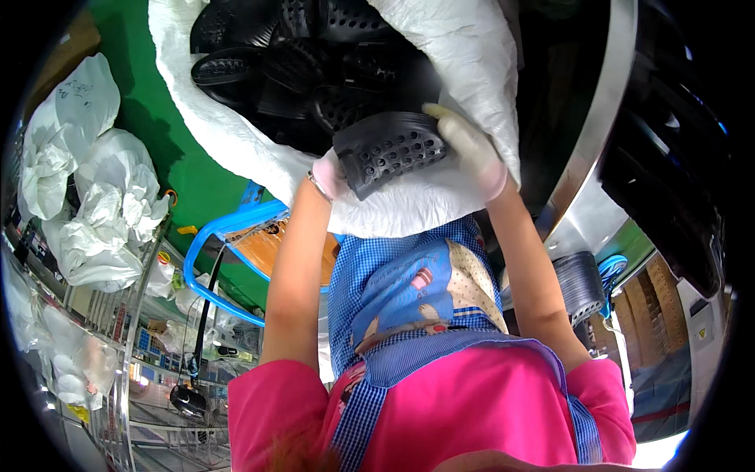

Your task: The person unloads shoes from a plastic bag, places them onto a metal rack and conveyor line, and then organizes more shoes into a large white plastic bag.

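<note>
Black perforated rubber shoe upper, moulded and curved [391, 148] — held between both hands at the near lip of a big white woven plastic sack [464, 55], just above the sack's folded front edge. Piece lies roughly level, its hole-patterned face towards the camera.

Right hand [472, 149], in a thin pale glove: fingers curled over the right end of the upper, wrapped around its edge, closed on it. Thumb side not visible.

Left hand [329, 175], also pale-gloved: mostly hidden behind the left end of the upper; touches and supports that end. How far its fingers are spread cannot be told, but it grips the piece.

Inside the sack: heap of more black moulded shoe pieces [291, 55], ribbed and perforated, piled loosely, filling the mouth behind the held one.

Person wears a pink short-sleeved top [472, 409] under a blue checked apron with a cartoon patch [409, 291]; bare forearms run up to the sack.

Left of body: blue tubular metal trolley frame [228, 236] on green floor [189, 173]; further left, several tied white plastic bags [94, 197] beside a wire rack [126, 354].

Right: curved stainless steel rim of a machine [598, 126]; below it a stack of dark ribbed soles [580, 285] near the right elbow.
</note>
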Demonstrator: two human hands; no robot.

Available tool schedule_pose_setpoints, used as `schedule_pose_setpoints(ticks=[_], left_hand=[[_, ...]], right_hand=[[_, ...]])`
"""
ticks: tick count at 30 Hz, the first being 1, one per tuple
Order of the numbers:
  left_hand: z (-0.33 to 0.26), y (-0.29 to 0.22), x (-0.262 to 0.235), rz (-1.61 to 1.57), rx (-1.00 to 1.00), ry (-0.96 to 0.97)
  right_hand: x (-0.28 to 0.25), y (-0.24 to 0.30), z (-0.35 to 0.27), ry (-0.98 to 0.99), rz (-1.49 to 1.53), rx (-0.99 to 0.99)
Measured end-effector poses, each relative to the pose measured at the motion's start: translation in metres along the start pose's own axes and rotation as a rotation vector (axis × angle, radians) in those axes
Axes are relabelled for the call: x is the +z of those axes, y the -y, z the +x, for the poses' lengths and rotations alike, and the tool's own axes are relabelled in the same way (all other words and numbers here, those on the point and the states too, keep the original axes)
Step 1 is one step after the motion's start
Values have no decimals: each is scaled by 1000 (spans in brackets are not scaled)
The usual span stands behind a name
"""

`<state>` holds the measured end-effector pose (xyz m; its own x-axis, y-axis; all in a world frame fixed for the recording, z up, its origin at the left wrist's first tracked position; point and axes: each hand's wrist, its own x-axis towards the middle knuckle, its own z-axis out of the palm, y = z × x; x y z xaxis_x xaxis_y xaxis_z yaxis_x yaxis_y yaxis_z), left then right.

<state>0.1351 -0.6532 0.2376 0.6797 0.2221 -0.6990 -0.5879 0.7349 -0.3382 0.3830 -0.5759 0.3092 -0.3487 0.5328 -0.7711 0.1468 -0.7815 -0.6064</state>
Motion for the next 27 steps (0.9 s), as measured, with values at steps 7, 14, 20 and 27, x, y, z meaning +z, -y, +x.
schedule_pose_setpoints(ticks=[7, 14, 20, 27], left_hand=[[-45, 19, 50, 162, 191, 42], [-74, 23, 122, 688, 743, -157], [-78, -3, 162, 832, 772, -80], [-99, 45, 253, 1986, 1490, 30]], right_hand=[[26, 41, -56, -38, -115, -72], [20, 59, -117, -25, 137, -116], [6, 72, -195, 26, 572, -175], [-5, 79, -285, -191, 645, -382]])
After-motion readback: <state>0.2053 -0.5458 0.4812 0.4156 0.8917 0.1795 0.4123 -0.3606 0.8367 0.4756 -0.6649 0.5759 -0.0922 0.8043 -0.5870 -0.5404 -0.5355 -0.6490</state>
